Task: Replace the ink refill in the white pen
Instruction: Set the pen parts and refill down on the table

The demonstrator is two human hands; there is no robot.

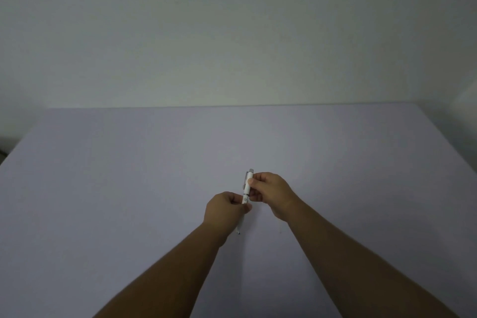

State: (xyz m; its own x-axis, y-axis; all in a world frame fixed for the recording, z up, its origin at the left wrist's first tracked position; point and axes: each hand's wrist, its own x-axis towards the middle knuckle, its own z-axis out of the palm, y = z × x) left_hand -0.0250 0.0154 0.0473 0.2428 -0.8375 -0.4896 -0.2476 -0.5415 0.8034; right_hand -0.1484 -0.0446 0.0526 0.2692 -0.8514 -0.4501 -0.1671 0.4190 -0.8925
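The white pen (247, 186) is held above the table, nearly upright, its grey cap end pointing away from me and its metal tip toward me. My right hand (271, 193) pinches the upper barrel near the clip. Gripping the lower barrel is my left hand (224, 208), whose fingers hide the middle of the pen. The thin front part and tip stick out below my left hand. No separate refill is in view.
A pale lilac table (154, 175) fills the lower half of the view, its far edge meeting a plain white wall (232, 33). The table's left and right edges slant in at the sides.
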